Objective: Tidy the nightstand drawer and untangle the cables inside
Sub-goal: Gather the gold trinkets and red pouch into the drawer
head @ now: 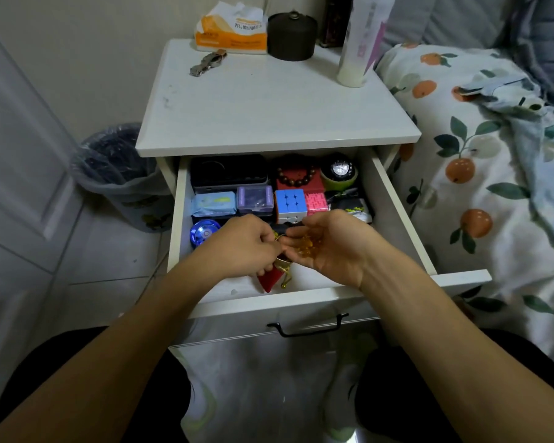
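The white nightstand drawer [394, 199] is pulled out in front of me. Both hands are over its front part. My left hand [237, 244] pinches a small red pouch [269, 279] with a gold cord that hangs below the fingers. My right hand [330, 241] is cupped palm up and holds a string of amber beads [306, 246]. Behind the hands lie a blue puzzle cube [290, 201], a pink maze cube [316, 203], a purple box [255, 199], a blue tissue pack [213, 204], a black case [228, 171], a red box with a brown bead bracelet [298, 179] and a blue yo-yo [203, 233].
On the nightstand top [269, 107] stand a tissue box [232, 30], a dark round jar [291, 36], a white bottle [360, 43] and a wristwatch [207, 62]. A lined waste bin [119, 174] is at the left, a bed with fruit-print bedding [480, 174] at the right.
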{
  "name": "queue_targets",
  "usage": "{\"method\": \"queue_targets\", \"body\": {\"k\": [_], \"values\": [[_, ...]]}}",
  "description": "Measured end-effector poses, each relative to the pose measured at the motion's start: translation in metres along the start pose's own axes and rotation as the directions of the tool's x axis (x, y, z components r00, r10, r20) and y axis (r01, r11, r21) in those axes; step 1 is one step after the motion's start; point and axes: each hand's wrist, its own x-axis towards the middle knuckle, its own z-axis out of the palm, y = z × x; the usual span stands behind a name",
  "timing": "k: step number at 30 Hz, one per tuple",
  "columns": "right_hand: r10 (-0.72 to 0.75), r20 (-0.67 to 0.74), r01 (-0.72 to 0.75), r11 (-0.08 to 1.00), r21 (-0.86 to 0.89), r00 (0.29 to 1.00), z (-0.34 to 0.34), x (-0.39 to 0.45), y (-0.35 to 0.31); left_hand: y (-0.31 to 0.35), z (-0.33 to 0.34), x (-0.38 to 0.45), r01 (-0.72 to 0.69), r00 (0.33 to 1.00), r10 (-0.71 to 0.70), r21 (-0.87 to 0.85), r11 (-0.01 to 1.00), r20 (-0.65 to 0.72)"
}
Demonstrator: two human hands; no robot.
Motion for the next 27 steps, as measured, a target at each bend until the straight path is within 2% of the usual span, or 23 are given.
{"method": "queue_targets", "body": {"k": [18,27], "values": [[0.073,0.005,-0.073,0.995,-0.075,0.997,0.0085,-0.005,0.0019,-0.0023,0.0049,-0.0005,0.042,0.999,-0.042,0.007,0.999,0.025],[0.131,-0.001,-0.129,0.976,-0.174,0.991,0.0083,-0.0078,-0.0028,-0.0008,0.0063,0.0016,0.057,0.997,-0.057,0.004,0.998,0.045]]}}
